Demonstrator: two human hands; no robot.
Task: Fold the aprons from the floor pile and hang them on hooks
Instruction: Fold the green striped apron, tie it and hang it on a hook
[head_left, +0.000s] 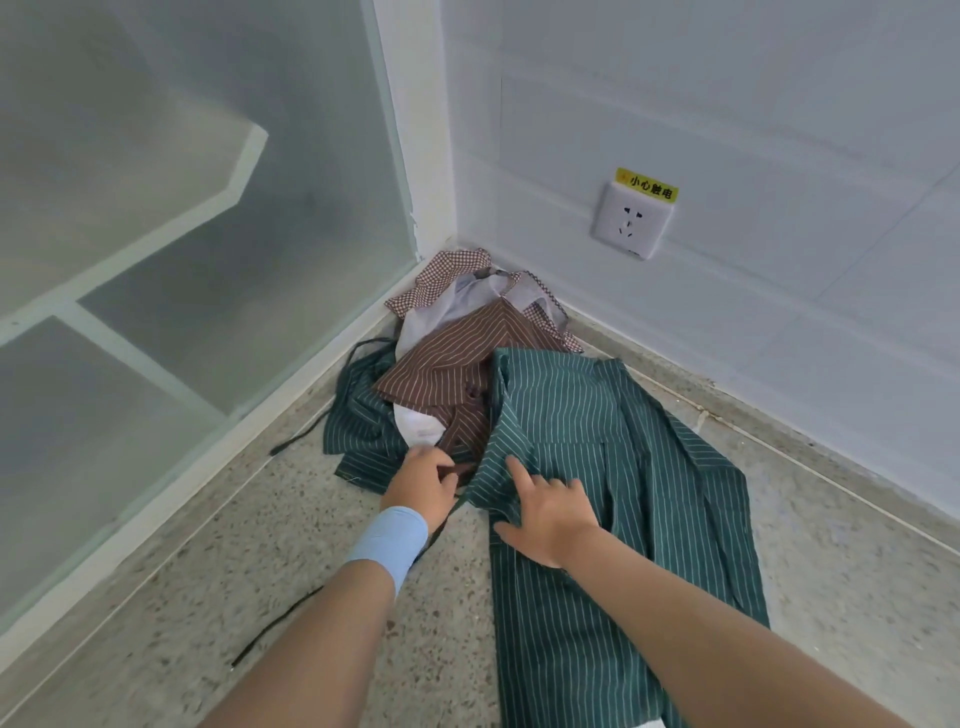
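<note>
Both my arms reach down toward the pile of aprons (467, 364), which is heaped on the speckled floor (249, 545) in the corner where a frosted glass panel (182, 234) meets the white wall (727, 104).

My right hand (550, 514) lies flat on the green striped apron (623, 457). Its fingers are spread and straight, the index finger pointing toward the pile, pressing the cloth and gripping nothing. This apron is the nearest one. It spreads from the pile out across the floor toward me and runs under my right forearm.

My left hand (422, 480), with a light blue band (387, 540) round the wrist, is at the near edge of the pile. Its fingers bend in where the brown striped apron (457, 358) meets the green one. I cannot tell whether they actually pinch any cloth.

The brown striped apron sits on top in the middle of the heap. A brown checked apron (447, 270) lies behind it, tight in the corner, with pale white cloth (457, 306) between the two. More green striped cloth (358, 421) bunches on the left side, with a dark strap (298, 441) trailing from it onto the floor. Another dark cord (275, 623) lies on the floor beside my left forearm.

On the wall to the right is a white socket (631, 221) with a yellow sticker (647, 186) just above it.
</note>
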